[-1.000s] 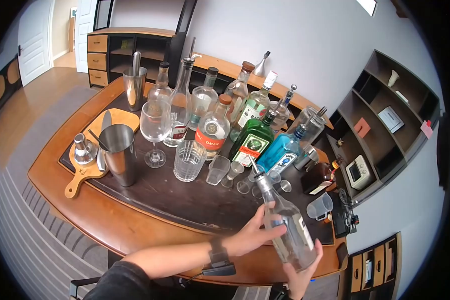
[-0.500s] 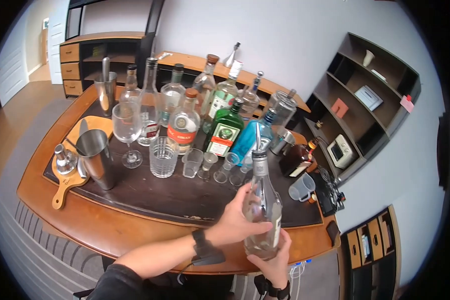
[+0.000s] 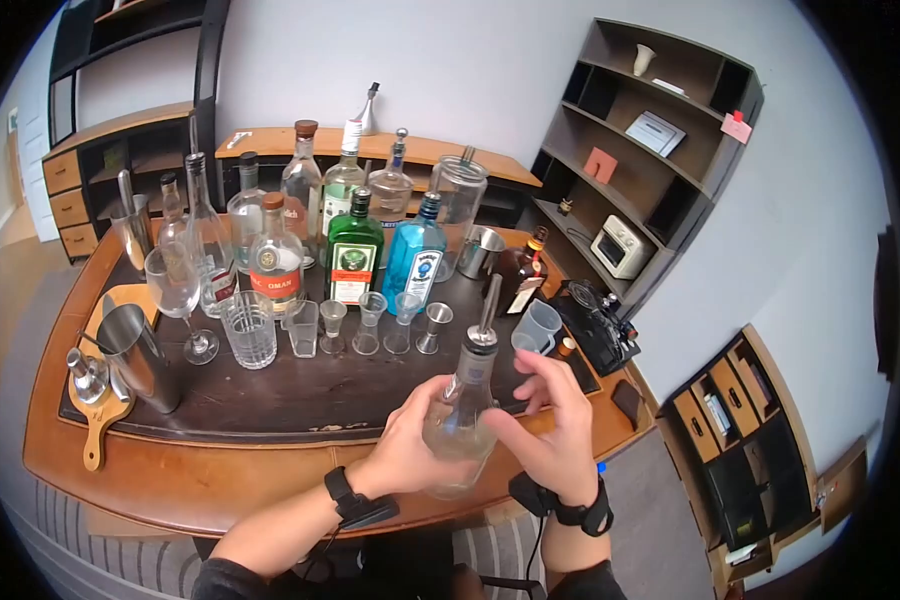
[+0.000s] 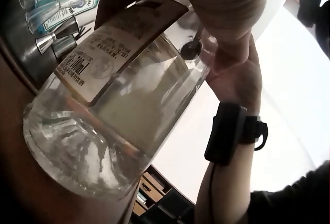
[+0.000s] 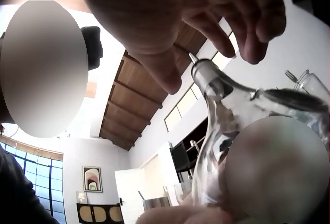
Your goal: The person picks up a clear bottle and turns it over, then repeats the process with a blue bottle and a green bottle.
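Observation:
My left hand [image 3: 402, 450] grips a clear glass bottle [image 3: 455, 428] round its body, over the front of the table. The bottle stands nearly upright, with a metal pour spout [image 3: 487, 305] in its neck. In the left wrist view its printed label [image 4: 98, 61] and thick base show, with clear liquid inside. My right hand [image 3: 555, 435] is beside the bottle's neck and shoulder, fingers spread and loosely bent, holding nothing; its thumb overlaps the bottle in the head view. Behind the bottle stand a metal jigger [image 3: 433, 328] and several small clear glasses [image 3: 368, 325].
Several bottles, among them a green one [image 3: 354, 245] and a blue one [image 3: 413, 262], stand at the back. A metal shaker tin [image 3: 140, 360] and wooden board [image 3: 95, 435] are at left, near a cut-glass tumbler [image 3: 250, 335]. A plastic measuring jug [image 3: 537, 327] stands at right.
The bottle has gone from leaning to nearly upright. My right hand has let go of its lower end and risen beside the neck. The head view has turned right.

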The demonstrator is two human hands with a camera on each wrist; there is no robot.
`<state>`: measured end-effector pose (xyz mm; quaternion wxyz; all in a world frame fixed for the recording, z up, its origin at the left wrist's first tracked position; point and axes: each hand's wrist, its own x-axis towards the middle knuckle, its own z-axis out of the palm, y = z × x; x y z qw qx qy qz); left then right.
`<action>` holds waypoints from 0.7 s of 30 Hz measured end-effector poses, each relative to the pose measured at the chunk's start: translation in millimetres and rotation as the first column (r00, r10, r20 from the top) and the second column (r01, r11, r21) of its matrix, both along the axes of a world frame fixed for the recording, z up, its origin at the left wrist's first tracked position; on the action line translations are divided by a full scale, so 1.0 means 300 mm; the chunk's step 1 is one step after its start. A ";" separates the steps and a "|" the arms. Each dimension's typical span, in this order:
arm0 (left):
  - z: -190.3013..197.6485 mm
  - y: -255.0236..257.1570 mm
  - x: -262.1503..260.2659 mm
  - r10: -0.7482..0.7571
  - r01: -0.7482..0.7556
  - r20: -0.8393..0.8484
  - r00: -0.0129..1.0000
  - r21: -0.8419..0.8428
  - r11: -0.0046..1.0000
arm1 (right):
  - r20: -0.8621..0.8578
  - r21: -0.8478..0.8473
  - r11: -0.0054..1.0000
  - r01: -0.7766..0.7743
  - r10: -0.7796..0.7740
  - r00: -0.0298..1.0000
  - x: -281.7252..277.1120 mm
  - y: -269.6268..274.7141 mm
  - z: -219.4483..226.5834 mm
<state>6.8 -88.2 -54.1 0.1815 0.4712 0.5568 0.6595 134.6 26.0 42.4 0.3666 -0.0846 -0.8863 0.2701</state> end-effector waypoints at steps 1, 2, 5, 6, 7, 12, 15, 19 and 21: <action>0.005 -0.004 0.007 -0.020 0.019 -0.031 0.999 -0.010 1.000 | 0.033 0.011 1.000 0.012 -0.012 0.999 -0.012 -0.012 0.017; 0.009 -0.008 0.012 -0.037 0.036 -0.060 0.997 -0.020 0.999 | 0.067 0.023 1.000 0.020 -0.022 0.998 -0.022 -0.024 0.031; -0.011 0.000 0.023 -0.055 0.056 -0.127 0.990 0.002 0.998 | 0.063 0.081 0.994 0.070 -0.076 0.995 -0.039 -0.047 0.037; -0.018 0.004 0.025 -0.054 0.057 -0.145 0.988 0.018 0.998 | 0.057 0.092 0.992 0.091 -0.097 0.994 -0.042 -0.048 0.033; -0.008 -0.001 0.032 -0.058 0.061 -0.183 0.981 0.011 0.998 | 0.045 0.075 0.993 0.093 -0.097 0.994 -0.039 -0.044 0.022; 0.013 -0.022 0.028 -0.051 0.042 -0.383 0.922 -0.032 0.999 | 0.050 -0.021 0.992 0.121 -0.120 0.991 -0.012 -0.029 0.013; 0.000 -0.078 -0.026 -0.035 0.005 -0.406 0.913 -0.076 0.997 | -0.063 -0.175 0.984 0.047 -0.059 0.996 -0.014 0.062 -0.011; 0.001 -0.173 -0.210 -0.060 0.005 -0.193 0.979 -0.277 0.961 | -0.110 -0.173 0.983 0.066 -0.086 0.990 -0.054 0.152 0.063; -0.034 -0.204 -0.269 -0.021 -0.018 -0.134 0.991 -0.285 0.958 | -0.100 -0.089 0.987 0.134 -0.142 0.985 -0.092 0.214 0.095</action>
